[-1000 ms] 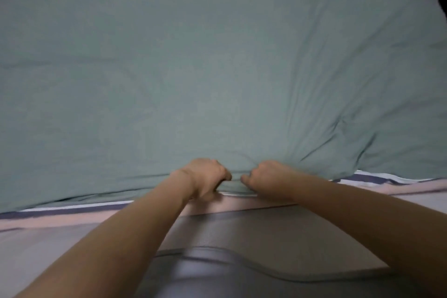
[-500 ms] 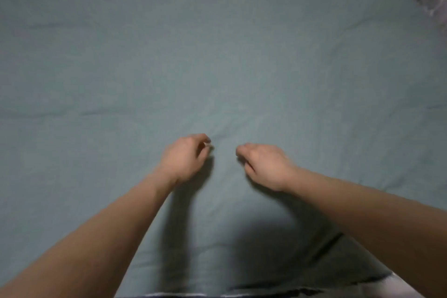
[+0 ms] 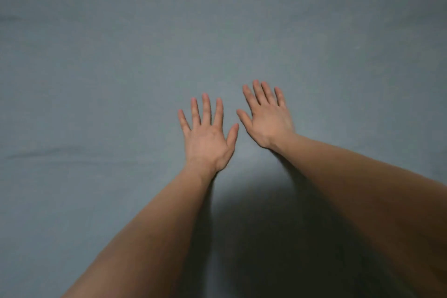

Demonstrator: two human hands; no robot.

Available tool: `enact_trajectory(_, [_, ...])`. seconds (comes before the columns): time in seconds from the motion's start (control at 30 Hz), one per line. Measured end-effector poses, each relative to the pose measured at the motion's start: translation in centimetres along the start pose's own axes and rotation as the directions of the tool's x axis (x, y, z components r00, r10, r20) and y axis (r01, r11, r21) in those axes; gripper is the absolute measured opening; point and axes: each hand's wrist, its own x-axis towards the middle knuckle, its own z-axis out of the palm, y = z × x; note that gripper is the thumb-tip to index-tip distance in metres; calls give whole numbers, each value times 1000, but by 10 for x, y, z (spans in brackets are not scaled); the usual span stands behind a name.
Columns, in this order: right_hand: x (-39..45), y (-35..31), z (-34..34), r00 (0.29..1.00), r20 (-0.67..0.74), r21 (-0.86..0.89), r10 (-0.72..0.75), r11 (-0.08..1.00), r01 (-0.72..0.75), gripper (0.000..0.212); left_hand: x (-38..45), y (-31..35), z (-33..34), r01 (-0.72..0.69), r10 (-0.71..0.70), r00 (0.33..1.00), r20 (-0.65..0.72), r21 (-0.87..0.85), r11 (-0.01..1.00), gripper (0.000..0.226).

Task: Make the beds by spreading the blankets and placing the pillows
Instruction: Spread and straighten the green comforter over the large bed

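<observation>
The blanket (image 3: 121,68) fills the whole view, a grey-green cloth spread flat across the bed, with only faint creases at the left, one near mid-height and one farther up. No edge of it shows, nor any pillow.

Both hands lie out over its middle, backs up and close side by side. The left hand (image 3: 207,136) has its fingers straight and fanned, thumb angled toward the other hand. The right hand (image 3: 267,118) sits a little farther off and to the right, fingers likewise straight and slightly parted. Neither grips anything. They look to be lying flat on the cloth, though from this angle and in this dim light I cannot be sure the palms bear down rather than hover just above it.

The step in hand is likely smoothing: flat palms sweeping outward to press out what wrinkles are left.

As to handling, the cloth looks thin, soft and light. It should slide and bunch easily under a palm, so a light, even stroke away from the centre will suit better than a hard push, which could raise new folds. To shift it bodily, take it at an edge or corner with both hands well apart and pull it taut; a pinch in the middle would only tent it.
</observation>
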Motion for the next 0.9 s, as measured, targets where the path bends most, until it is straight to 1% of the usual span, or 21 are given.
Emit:
enact_trajectory(0.1, [-55,26,16,999,-32,-12,-20,1000,19,69,-47,32,17,-140,139,989,45,22,990,74])
enact_trajectory(0.17, [-97,42,20,999,-17,-13,-32,999,32,70,-81,49,23,-229,226,971,79,26,973,78])
enact_trajectory(0.2, [-124,56,20,998,5,-30,-56,998,56,69,-102,61,25,-280,275,956,101,35,959,80])
enact_trajectory(0.27, [-169,80,21,983,84,-76,-165,982,171,69,-139,79,30,-395,378,909,175,71,916,85])
enact_trajectory(0.33, [-211,108,19,942,176,-99,-287,946,307,70,-177,103,35,-474,442,860,256,76,877,91])
enact_trajectory(0.4, [-243,131,14,890,257,-125,-377,900,417,74,-209,128,39,-496,457,831,316,52,867,92])
enact_trajectory(0.47, [-285,161,5,832,349,-120,-431,860,496,77,-246,160,40,-517,476,804,357,22,856,90])
enact_trajectory(0.5, [-299,171,2,786,400,-110,-472,826,552,78,-259,166,41,-545,496,769,404,8,839,88])
enact_trajectory(0.53, [-322,190,-4,736,454,-99,-503,792,603,79,-276,179,40,-601,542,713,444,-12,799,86])
enact_trajectory(0.57, [-345,214,-11,676,511,-83,-531,753,653,80,-289,195,35,-671,602,640,478,-34,740,84])
enact_trajectory(0.6, [-363,236,-19,610,582,-62,-538,719,692,81,-296,208,29,-742,651,540,533,-65,668,82])
enact_trajectory(0.63, [-377,257,-28,551,630,-35,-547,689,724,82,-296,222,21,-801,701,449,555,-97,590,79])
enact_trajectory(0.67, [-387,277,-40,505,666,-15,-549,667,745,83,-292,238,12,-839,738,381,557,-128,529,76])
enact_trajectory(0.7, [-394,296,-53,473,677,6,-564,647,762,82,-285,257,1,-845,758,359,545,-154,511,70])
enact_trajectory(0.73, [-398,312,-65,474,662,10,-580,639,769,80,-278,277,-9,-829,774,385,503,-180,529,64])
enact_trajectory(0.77, [-400,327,-76,506,651,-4,-566,664,747,79,-270,296,-19,-804,781,445,438,-188,564,61])
enact_trajectory(0.8, [-399,339,-85,568,617,-20,-544,711,703,78,-264,313,-25,-766,765,528,370,-182,617,59])
enact_trajectory(0.83, [-400,355,-93,647,567,-60,-510,758,650,79,-259,336,-30,-727,741,594,314,-187,661,59])
enact_trajectory(0.87, [-398,364,-98,717,529,-106,-454,803,587,82,-258,350,-33,-689,710,640,293,-191,699,59])
enact_trajectory(0.9, [-400,380,-100,771,515,-154,-374,844,513,86,-259,372,-31,-678,698,654,292,-183,712,60])
